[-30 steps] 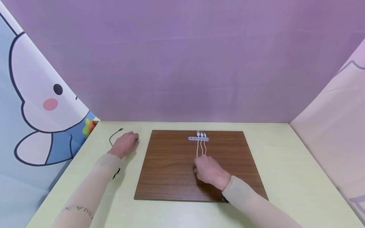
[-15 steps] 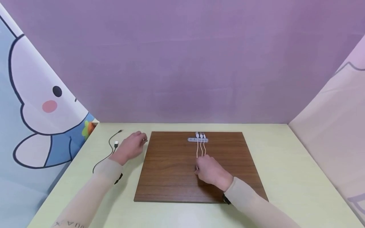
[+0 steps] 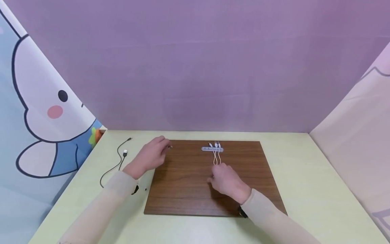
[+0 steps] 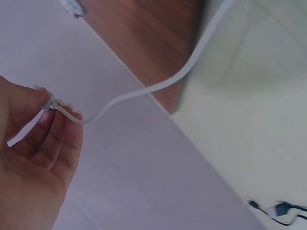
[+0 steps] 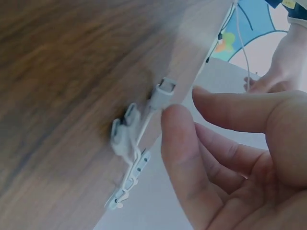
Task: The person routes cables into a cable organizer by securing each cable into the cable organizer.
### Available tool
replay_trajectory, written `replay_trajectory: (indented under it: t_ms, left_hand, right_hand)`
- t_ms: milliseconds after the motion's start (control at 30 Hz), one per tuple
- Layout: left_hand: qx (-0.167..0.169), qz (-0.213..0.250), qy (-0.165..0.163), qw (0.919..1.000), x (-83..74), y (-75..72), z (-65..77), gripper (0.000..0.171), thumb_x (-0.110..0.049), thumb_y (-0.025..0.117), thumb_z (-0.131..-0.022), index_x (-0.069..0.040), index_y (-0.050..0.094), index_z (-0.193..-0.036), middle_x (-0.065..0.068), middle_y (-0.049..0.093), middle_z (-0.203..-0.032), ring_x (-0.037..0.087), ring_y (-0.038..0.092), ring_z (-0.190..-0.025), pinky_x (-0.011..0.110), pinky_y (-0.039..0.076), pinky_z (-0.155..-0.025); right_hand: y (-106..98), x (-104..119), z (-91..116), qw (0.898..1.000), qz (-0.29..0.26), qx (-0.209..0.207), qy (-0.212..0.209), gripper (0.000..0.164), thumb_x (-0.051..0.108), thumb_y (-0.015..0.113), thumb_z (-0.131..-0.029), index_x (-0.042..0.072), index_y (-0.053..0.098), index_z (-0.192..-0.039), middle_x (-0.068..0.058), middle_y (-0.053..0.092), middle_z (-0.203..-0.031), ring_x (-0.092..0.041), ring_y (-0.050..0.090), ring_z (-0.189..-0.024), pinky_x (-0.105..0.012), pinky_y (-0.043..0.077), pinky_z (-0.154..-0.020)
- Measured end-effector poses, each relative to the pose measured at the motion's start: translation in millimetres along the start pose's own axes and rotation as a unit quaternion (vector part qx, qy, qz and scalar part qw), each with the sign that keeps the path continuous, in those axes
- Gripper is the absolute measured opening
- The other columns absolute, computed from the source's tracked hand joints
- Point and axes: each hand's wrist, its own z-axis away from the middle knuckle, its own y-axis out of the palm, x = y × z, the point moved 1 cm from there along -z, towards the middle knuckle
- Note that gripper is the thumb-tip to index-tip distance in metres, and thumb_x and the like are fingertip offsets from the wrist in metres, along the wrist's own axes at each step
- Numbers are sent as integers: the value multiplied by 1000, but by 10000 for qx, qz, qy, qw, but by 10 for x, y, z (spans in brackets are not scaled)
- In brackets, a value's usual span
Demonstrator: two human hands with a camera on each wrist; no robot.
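Note:
My left hand (image 3: pixel 152 156) is over the upper left corner of the brown board (image 3: pixel 179 189). In the left wrist view, its thumb and fingers pinch a white cable (image 4: pixel 165 82) at a small greyish end, with a flat white strip hanging beside it. A pale slotted cable clip (image 3: pixel 203 149) lies near the board's back edge, with several white cables (image 3: pixel 214 156) running through it. My right hand (image 3: pixel 226 181) hovers over the board's middle, fingers loosely curled. In the right wrist view, a white USB-C plug (image 5: pixel 162 94) is close beside its fingertips, with two more plugs (image 5: pixel 123 127) beyond.
Black cables with a USB plug (image 3: pixel 125 153) lie on the pale table (image 3: pixel 307 189) left of the board. A purple backdrop (image 3: pixel 195 67) rises behind the table. Printed cloth walls (image 3: pixel 39 101) stand at the sides.
My left hand has moved right, from the table to over the board's corner, uncovering the black USB plug. The leftmost white cable in the clip now slants left at its top. My right hand has barely moved.

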Motion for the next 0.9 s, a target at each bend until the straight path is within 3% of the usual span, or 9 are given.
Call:
replay_trajectory:
  t_ms: [200, 500, 733, 900]
  left_hand:
    - [-115, -102, 422, 9990, -183, -77, -23, 14, -1, 62, -97, -4, 69, -110, 4, 63, -99, 23, 64, -96, 38, 57, -83]
    - [-741, 8, 1253, 9893, -418, -188, -68, 11, 0, 65, -94, -5, 69, -103, 3, 62, -95, 22, 62, -91, 35, 56, -77]
    - [-965, 268, 1533, 9831, -613, -230, -147, 10, 0, 65, -95, -3, 68, -104, 4, 64, -98, 20, 61, -92, 33, 55, -81]
    - [-1221, 563, 1801, 9744, -734, -196, -214, 10, 1, 65, -95, -1, 68, -104, 6, 65, -98, 20, 61, -90, 32, 54, -80]
  right_hand:
    - [-1, 62, -46, 9986, -293, -191, -406, 11, 16, 71, -95, 9, 70, -88, 4, 54, -61, -8, 47, -49, -27, 41, -47]
    - [16, 192, -105, 9925, -519, -319, -1060, 13, 17, 70, -97, 5, 74, -101, 6, 61, -75, -7, 51, -57, -26, 46, -54]
    - [38, 268, -176, 9895, -947, -95, -1088, 29, 19, 71, -97, -2, 70, -117, -4, 72, -95, -8, 61, -72, -30, 55, -72]
    - [81, 254, -209, 9857, -1253, 147, -1120, 25, 18, 70, -97, 0, 71, -114, -4, 72, -97, -12, 63, -80, -35, 55, -78]
